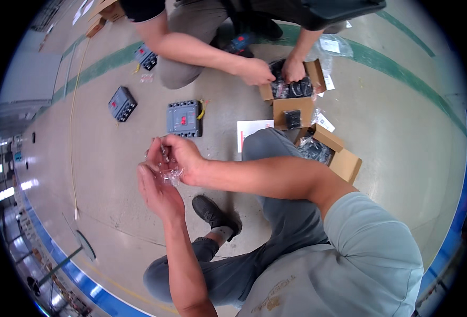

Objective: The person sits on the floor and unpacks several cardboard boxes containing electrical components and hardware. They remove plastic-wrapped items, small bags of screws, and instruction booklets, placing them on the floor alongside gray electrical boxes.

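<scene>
My two hands are cupped together above the floor. My right hand point(187, 161) is curled round several small metal screws point(165, 153), which show between its fingers and palm. A crumpled clear plastic bag point(172, 176) lies between the palms. My left hand point(158, 191) is cupped against the bag from below, its fingers bent up beside the right hand's fingertips. The fingers hide part of the screws. Just beyond my hands, a grey circuit breaker point(184, 119) with a red switch lies on the floor.
Two more circuit breakers point(122, 103) point(146, 56) lie farther left. Opposite me, a co-worker's hands point(257, 72) reach into an open cardboard box point(292, 108). Another open box point(344, 165) stands right of my knee, near a white sheet point(248, 131). A power drill point(239, 43) lies behind the co-worker's arm.
</scene>
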Demonstrator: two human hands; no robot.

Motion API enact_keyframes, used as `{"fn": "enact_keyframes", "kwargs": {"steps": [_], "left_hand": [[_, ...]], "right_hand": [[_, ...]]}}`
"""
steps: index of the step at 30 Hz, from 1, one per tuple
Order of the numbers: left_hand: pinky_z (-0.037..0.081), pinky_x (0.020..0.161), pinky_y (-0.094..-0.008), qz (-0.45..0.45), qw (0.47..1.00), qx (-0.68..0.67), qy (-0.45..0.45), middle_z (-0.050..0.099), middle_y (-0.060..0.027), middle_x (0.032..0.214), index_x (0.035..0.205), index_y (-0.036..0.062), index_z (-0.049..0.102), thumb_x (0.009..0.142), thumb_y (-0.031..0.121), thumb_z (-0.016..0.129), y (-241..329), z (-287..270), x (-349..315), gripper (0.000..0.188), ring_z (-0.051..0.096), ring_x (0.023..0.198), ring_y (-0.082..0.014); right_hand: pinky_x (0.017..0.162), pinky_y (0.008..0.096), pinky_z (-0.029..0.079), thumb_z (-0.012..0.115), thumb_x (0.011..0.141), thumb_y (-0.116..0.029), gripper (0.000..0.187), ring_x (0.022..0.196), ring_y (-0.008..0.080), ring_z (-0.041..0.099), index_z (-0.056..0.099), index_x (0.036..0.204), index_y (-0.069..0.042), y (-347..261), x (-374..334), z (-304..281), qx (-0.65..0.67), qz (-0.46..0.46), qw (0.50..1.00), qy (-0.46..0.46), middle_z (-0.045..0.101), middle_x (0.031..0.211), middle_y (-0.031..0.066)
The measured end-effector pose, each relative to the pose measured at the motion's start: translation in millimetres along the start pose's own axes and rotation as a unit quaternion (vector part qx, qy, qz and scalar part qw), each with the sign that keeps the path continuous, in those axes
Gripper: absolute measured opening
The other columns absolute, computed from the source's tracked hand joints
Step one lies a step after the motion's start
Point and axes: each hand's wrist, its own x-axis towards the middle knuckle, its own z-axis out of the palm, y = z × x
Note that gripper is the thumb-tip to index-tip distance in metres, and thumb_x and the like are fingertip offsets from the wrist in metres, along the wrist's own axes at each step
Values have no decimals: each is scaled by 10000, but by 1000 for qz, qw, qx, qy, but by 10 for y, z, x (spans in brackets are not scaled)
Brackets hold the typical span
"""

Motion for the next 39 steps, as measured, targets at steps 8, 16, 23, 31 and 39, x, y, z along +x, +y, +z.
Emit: {"fn": "enact_keyframes", "kwargs": {"steps": [8,16,23,31,39], "left_hand": [[372,1154,-454,38,995,92,13,587,-265,1377,1004,-30,541,1115,327,388,-22,149,-3,404,495,1363,-326],[469,590,-257,-13,980,179,84,653,-71,918,996,22,572,1065,274,549,269,38,56,263,590,718,-108],[402,619,-207,28,899,432,69,612,-5,900,1400,57,570,966,111,709,198,-34,118,458,515,716,-42],[464,689,-250,86,813,573,49,683,-28,978,1246,26,692,939,38,703,180,-11,133,308,594,838,-104],[428,633,-256,99,778,619,37,634,-20,898,1049,18,683,970,78,672,196,-31,147,99,536,740,-99]], "right_hand": [[845,342,568,517,986,-169,193,905,201,665,633,927,-26,-23,120,-94,81,2,996,-41,664,935,108],[937,428,569,478,994,-147,198,986,265,684,587,914,-3,-115,71,-76,37,-37,992,-118,665,1014,145],[994,449,545,480,999,-152,182,1059,312,678,581,932,-17,-156,44,-53,31,-36,987,-153,679,1110,172],[927,390,540,528,980,-163,146,1032,257,676,602,1021,-44,-99,110,-116,13,-42,986,-163,694,1113,123],[938,383,525,560,988,-183,158,1084,220,664,614,1050,-49,-51,94,-134,-17,-42,985,-169,694,1153,115]]}}
